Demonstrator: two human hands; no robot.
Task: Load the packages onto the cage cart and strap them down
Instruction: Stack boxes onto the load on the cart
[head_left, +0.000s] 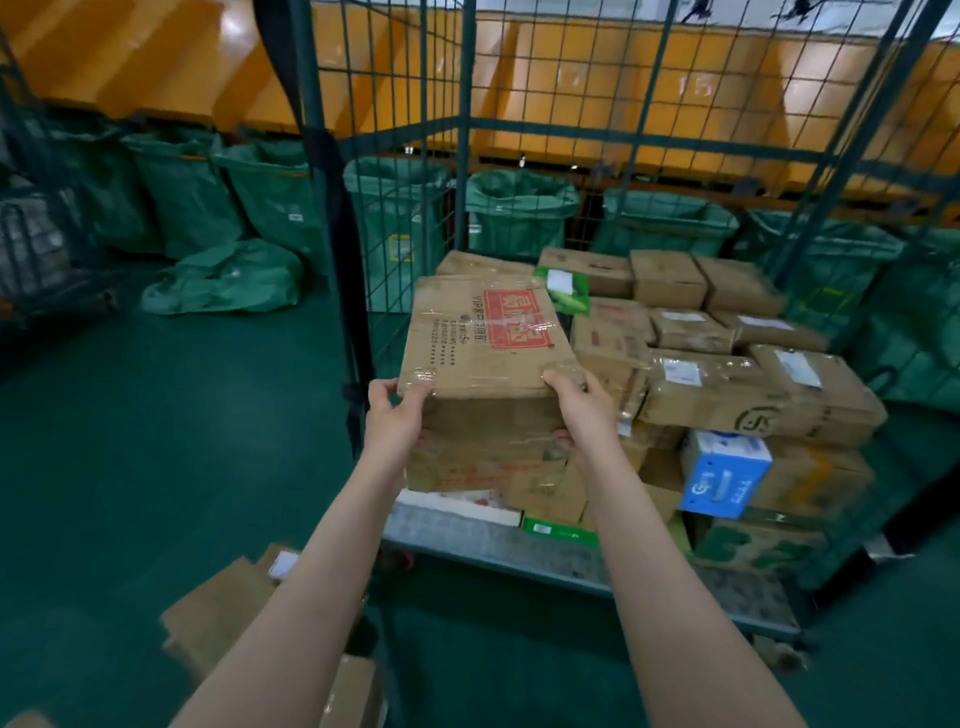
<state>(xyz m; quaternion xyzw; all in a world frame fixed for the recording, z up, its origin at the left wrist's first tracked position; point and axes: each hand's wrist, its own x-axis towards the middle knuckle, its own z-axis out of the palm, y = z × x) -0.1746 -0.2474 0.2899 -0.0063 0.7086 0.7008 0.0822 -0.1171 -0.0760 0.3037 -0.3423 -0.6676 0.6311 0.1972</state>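
Head view puts the taped brown box (483, 332) straight ahead of me, over the near left corner of the cage cart (493, 545). My left hand (397, 413) grips its near left corner and my right hand (584, 410) its near right corner. The fingers (563, 376) of both are curled over the top edge and hold the carton between them. The box's long axis runs away from me, near to far, so the move I would judge next is a push forward and down. I cannot tell whether its underside already rests on the flat parcels below. To the left, the cart's mesh side (395, 218) stands just beside the box, and a black strap (337, 208) hangs at the corner post. To the right, stacked packages (727, 364) sit close, at about the same height. The slot looks tight both ways. More cartons (218, 613) wait on the floor near my left arm.
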